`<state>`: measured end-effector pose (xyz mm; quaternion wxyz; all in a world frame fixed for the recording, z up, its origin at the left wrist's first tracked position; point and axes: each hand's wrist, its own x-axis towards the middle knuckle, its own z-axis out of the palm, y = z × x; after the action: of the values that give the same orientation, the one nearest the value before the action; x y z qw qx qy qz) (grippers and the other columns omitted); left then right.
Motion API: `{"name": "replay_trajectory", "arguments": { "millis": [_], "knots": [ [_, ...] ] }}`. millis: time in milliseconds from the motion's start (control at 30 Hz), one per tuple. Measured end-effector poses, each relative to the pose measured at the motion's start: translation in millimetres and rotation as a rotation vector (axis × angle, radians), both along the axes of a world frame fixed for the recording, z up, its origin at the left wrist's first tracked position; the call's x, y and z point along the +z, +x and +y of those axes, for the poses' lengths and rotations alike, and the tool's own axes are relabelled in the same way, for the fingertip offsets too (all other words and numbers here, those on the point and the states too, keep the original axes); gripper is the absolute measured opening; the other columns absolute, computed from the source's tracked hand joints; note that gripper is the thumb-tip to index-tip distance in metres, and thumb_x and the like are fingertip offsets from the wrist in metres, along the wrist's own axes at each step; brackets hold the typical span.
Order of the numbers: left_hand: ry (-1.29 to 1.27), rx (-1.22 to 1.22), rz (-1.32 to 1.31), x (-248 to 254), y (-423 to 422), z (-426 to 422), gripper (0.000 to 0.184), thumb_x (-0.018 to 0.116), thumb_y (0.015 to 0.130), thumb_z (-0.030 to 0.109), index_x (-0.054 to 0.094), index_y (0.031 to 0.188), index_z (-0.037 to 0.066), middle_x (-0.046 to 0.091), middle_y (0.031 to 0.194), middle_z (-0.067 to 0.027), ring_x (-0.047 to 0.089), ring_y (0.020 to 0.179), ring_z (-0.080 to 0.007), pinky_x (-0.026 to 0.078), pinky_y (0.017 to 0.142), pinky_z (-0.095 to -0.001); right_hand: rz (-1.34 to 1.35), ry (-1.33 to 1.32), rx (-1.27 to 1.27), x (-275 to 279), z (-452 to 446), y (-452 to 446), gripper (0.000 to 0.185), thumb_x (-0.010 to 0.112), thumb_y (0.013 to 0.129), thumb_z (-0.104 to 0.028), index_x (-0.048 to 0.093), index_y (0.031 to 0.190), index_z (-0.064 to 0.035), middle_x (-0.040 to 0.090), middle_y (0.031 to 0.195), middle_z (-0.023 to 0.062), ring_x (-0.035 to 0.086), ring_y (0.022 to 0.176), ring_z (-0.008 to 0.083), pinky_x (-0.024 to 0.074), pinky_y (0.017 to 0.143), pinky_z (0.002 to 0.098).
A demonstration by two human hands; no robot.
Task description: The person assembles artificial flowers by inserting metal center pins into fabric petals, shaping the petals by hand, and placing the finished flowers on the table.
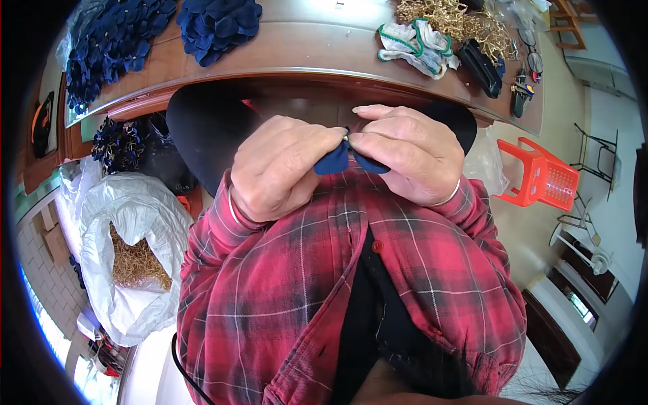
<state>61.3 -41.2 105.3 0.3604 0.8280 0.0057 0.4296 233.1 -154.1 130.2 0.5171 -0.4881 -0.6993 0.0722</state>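
Note:
Close to my chest, both hands meet around a small dark blue fabric piece (334,160). The thumb and fingers of my left hand (283,165) pinch its left part. My right hand (412,152) pinches the right part, with one finger raised a little. A tiny light-coloured bit shows between the fingertips; I cannot make out what it is. On the table (297,61) lie a round cluster of blue fabric petals (219,27) and a larger heap of them (118,44) at the far left.
Cloth gloves (415,47), gold wiry pieces (445,17), a black case (479,67) and small cutters (520,94) are on the table's right. A white bag (104,209) of gold pieces stands lower left. A red stool (536,175) is at right.

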Motion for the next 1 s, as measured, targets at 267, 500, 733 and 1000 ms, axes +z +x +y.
{"name": "replay_trajectory", "arguments": {
  "millis": [267, 500, 733, 1000],
  "knots": [
    [-0.092, -0.007, 0.005, 3, 1, -1, 0.03, 0.07, 0.072, -0.007, 0.068, 0.102, -0.003, 0.068, 0.089, -0.0142, 0.062, 0.069, -0.0264, 0.05, 0.067, -0.0326, 0.152, -0.103, 0.037, -3, -1, 4, 0.02, 0.076, 0.075, 0.006, 0.07, 0.093, 0.0032, 0.069, 0.085, 0.014, 0.063, 0.072, 0.0248, 0.0607, 0.08, 0.0435],
    [0.014, 0.0, 0.063, 18, -3, -2, 0.029, 0.071, 0.069, -0.007, 0.069, 0.098, -0.004, 0.067, 0.085, -0.0139, 0.057, 0.066, -0.0244, 0.047, 0.063, -0.0317, 0.25, -0.155, 0.1, -9, -1, 3, 0.02, 0.077, 0.074, 0.008, 0.07, 0.092, 0.0032, 0.069, 0.083, 0.0127, 0.061, 0.069, 0.0235, 0.0603, 0.081, 0.0413],
    [-0.006, -0.074, 0.091, 16, -2, 3, 0.021, 0.07, 0.073, -0.007, 0.068, 0.093, -0.003, 0.066, 0.083, -0.0135, 0.054, 0.065, -0.0223, 0.045, 0.061, -0.0308, 0.273, -0.175, 0.151, -14, -1, 6, 0.019, 0.076, 0.074, 0.008, 0.069, 0.091, 0.0032, 0.069, 0.082, 0.0105, 0.058, 0.065, 0.0197, 0.0575, 0.072, 0.033],
    [-0.509, -0.133, 0.226, 11, -2, 4, 0.008, 0.071, 0.08, -0.004, 0.068, 0.087, -0.001, 0.064, 0.075, -0.0067, 0.049, 0.06, -0.0151, 0.039, 0.055, -0.0239, 0.446, -0.482, 0.114, 0, 3, 12, 0.013, 0.076, 0.079, 0.004, 0.069, 0.089, -0.0011, 0.066, 0.076, 0.0032, 0.055, 0.058, 0.011, 0.0426, 0.055, 0.0231]
  ]
}}
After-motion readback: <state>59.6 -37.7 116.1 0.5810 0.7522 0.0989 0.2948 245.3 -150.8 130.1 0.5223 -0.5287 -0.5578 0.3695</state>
